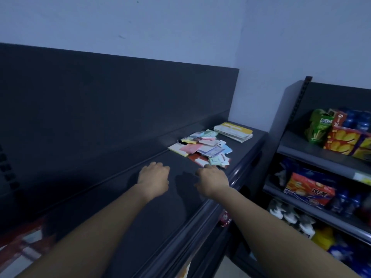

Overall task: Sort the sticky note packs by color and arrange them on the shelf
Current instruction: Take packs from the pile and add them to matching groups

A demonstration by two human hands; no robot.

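The mixed-colour pile of wrapped sticky note packs [202, 151] lies on the dark grey metal shelf [120, 197], just beyond the right hand [212, 180]; the left hand [153, 175] is farther. Fingers of the 2 hands: loosely curled, holding nothing.

A small shop, by its fittings: dark grey metal display shelving [180, 217], a slotted upright post [300, 97], neighbouring tiers stocked with orange printed snack boxes [341, 140] and blue packets [359, 119], and perhaps a pale price label [361, 177] on one edge.
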